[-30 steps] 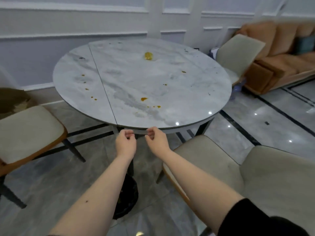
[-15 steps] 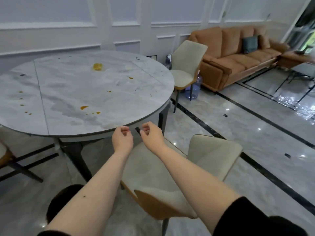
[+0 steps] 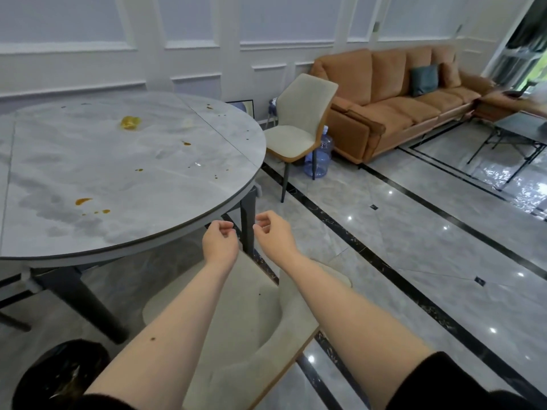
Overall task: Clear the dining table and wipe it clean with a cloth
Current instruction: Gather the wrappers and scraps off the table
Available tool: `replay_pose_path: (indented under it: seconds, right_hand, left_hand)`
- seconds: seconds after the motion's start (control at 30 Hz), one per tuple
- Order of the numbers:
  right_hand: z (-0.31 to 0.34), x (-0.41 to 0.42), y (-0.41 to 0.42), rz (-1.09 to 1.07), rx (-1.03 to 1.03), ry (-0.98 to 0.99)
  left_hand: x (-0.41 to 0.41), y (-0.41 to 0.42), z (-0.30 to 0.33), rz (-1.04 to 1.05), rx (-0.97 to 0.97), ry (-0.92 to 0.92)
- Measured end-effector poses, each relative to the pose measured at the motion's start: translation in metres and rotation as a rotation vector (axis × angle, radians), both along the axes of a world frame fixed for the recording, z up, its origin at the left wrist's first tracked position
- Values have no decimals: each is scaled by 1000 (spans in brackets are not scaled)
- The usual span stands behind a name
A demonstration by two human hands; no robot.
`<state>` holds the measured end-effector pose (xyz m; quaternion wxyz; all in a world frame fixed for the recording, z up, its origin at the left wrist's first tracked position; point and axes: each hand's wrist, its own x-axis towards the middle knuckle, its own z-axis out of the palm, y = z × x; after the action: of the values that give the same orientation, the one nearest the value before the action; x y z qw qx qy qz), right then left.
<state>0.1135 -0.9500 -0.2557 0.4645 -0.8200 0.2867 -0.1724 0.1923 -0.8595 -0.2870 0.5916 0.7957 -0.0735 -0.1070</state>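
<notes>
Hands loosely curled, empty: left hand (image 3: 220, 242), right hand (image 3: 270, 232), beside table (image 3: 148, 173) rim. Orange spills (image 3: 130, 122) across table. Bin (image 3: 59, 374) below, black-lined, contents unclear.

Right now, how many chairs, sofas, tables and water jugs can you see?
Chairs: 2, one by the sofa, one under the arms
Sofas: 1
Tables: 2, the round table, a dark table at the right edge
Water jugs: 1
Total: 6
</notes>
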Motion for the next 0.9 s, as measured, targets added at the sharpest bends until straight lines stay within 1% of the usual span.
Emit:
replay_pose_path:
  seconds: [0.13, 0.27, 0.33, 0.5, 0.73, 0.9]
  right_hand:
    - [1, 19, -48, 20, 0, 7]
    - [3, 59, -115, 23, -25, 1]
    - [3, 77, -146, 25, -25, -3]
    - [-1, 120, -214, 47, -46, 23]
    - [-2, 186, -303, 139, -12, 9]
    - [-5, 224, -378, 247, -5, 25]
  left_hand:
    - [21, -56, -4, 16, 24, 2]
    - [59, -127, -7, 14, -38, 12]
    - [78, -155, -7, 10, -37, 18]
    - [120, -210, -5, 45, -51, 19]
    - [177, -283, -8, 156, -34, -16]
    - [210, -356, -10, 282, -46, -15]
